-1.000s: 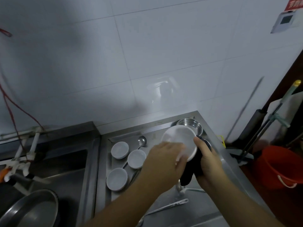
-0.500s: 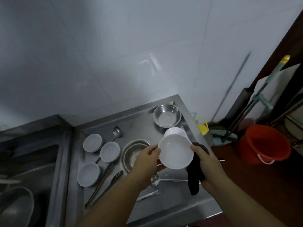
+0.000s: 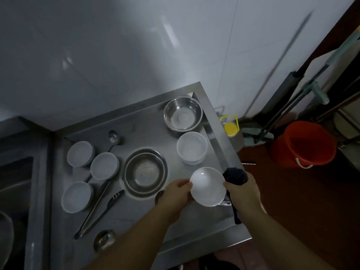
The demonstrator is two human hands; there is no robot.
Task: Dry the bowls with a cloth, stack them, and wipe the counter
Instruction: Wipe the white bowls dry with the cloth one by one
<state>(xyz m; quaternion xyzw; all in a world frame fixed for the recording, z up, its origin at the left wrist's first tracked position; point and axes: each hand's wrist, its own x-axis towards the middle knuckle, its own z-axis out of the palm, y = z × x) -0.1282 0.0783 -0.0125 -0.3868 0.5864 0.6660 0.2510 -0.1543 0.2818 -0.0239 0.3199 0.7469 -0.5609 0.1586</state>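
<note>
Over steel counter, both hands grip white bowl: left pinches rim, right w/ dark cloth.

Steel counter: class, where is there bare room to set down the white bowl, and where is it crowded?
Bare patches on the counter: the front strip between the tongs and the forearms, and the back strip between the ladle and the far steel bowl. The left side is crowded with three small white bowls and utensils; the right edge holds the white bowl stack.

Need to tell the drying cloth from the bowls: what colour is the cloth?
Black, bunched in the right hand; the cloth shows in the head view.
</note>
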